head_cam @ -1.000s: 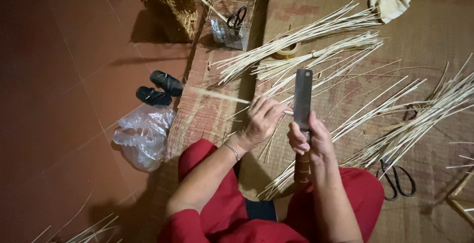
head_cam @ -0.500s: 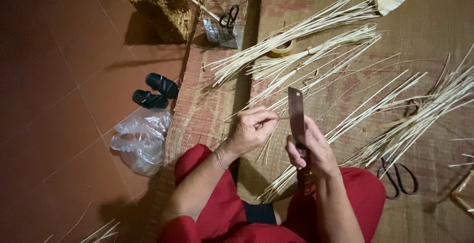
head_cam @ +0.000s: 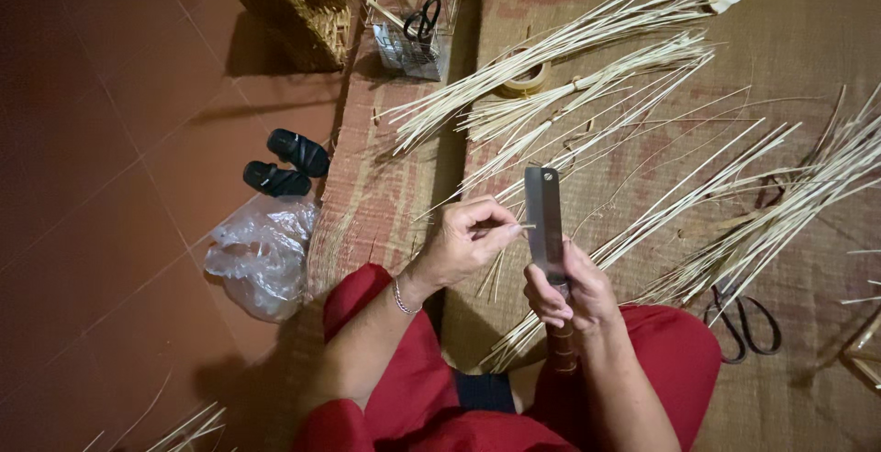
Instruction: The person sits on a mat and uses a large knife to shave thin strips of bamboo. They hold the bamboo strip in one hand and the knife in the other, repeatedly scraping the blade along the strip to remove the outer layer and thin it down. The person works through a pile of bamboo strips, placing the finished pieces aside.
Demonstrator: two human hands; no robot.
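Note:
I sit on a woven mat (head_cam: 808, 66) in red trousers. My right hand (head_cam: 564, 289) grips the wooden handle of a flat-bladed knife (head_cam: 545, 218), blade pointing up and away. My left hand (head_cam: 468, 241) pinches a thin pale bamboo strip (head_cam: 510, 228) and holds its end against the blade's left edge. Bundles of long pale bamboo strips (head_cam: 551, 48) lie fanned across the mat in front of me and to my right (head_cam: 780, 204).
Black scissors (head_cam: 743, 316) lie by my right knee. A wire basket (head_cam: 413, 21) with another pair of scissors, a woven basket (head_cam: 294, 2) and a tape roll (head_cam: 525, 78) stand ahead. Black sandals (head_cam: 284, 165) and a clear plastic bag (head_cam: 262, 252) lie on the red tile floor at left.
My left hand has taken up a thin strip and brought it to the blade. The knife stays upright in my right hand, shifted slightly.

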